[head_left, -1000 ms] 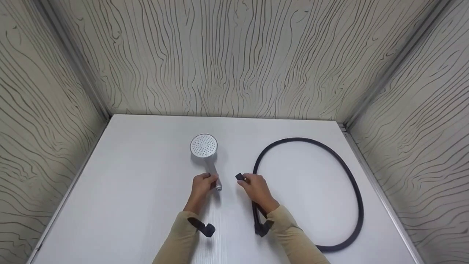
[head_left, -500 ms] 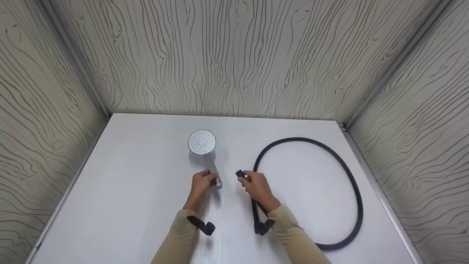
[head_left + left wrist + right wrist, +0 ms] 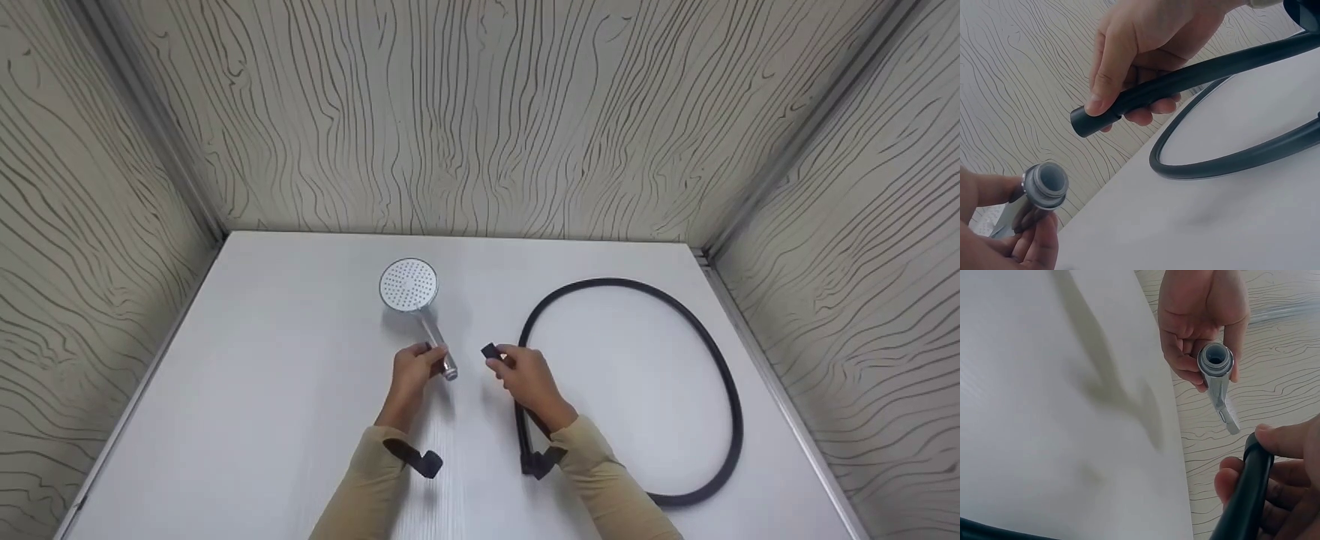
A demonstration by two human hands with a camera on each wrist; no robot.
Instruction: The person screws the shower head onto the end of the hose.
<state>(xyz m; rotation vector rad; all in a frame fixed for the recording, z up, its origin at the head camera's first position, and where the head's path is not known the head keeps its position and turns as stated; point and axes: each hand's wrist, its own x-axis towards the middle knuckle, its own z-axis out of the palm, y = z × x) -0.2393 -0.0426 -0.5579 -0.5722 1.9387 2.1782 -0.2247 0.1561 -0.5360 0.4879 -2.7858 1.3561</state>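
My left hand (image 3: 412,375) grips the handle of a chrome shower head (image 3: 409,286) near its lower end. The round, dotted spray face is turned up toward the head camera. In the left wrist view the handle's threaded open end (image 3: 1050,180) points toward the hose side. My right hand (image 3: 531,377) pinches the black end fitting of a shower hose (image 3: 731,405), thumb on top and fingers beneath. That fitting (image 3: 1095,121) and the handle's threaded end are apart, with a small gap between them. Both are held above the white table.
The hose spreads in a wide loop over the right side of the white table (image 3: 262,360). Wood-grain panels (image 3: 450,120) stand behind and on both sides. Each sleeve has a dark strap with a small wrist camera (image 3: 429,463).
The shower head has shifted slightly up and left in the head view, its face tilting more toward the camera. My right hand has risen a little with the hose end.
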